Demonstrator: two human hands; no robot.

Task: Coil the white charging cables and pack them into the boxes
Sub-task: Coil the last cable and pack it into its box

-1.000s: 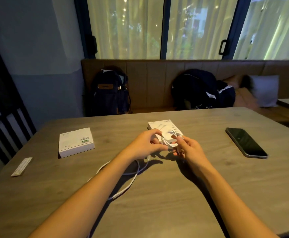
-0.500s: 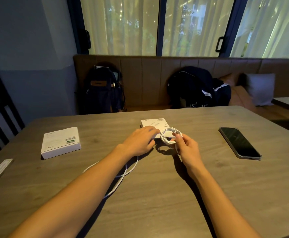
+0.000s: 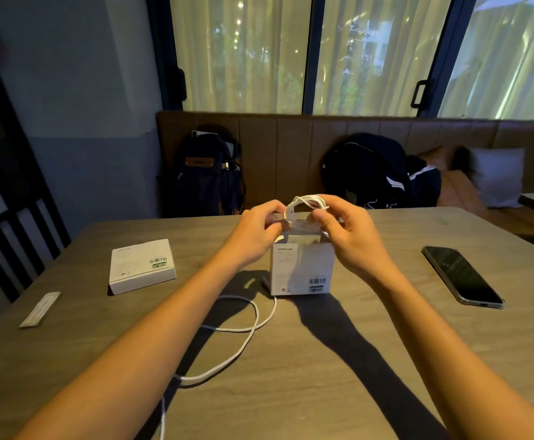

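Note:
A white box [image 3: 302, 268] stands upright on the table [image 3: 322, 360], its top end open between my hands. My right hand [image 3: 351, 236] grips a coiled white cable [image 3: 306, 201] just above that opening. My left hand [image 3: 253, 233] pinches the box's top edge beside the coil. A second white cable [image 3: 246, 325] lies loose on the table in front of the box and runs under my left forearm. Another white box [image 3: 142, 265] lies flat and closed to the left.
A dark phone [image 3: 462, 276] lies face up on the right. A narrow paper strip [image 3: 40, 309] lies near the left edge. Two dark backpacks [image 3: 208, 176] and a cushion [image 3: 497, 176] sit on the bench behind. A black chair [image 3: 15, 242] stands at the left.
The box that lay flat behind my hands now stands upright. Both hands have risen, and the coil has gone from table height to the box's top.

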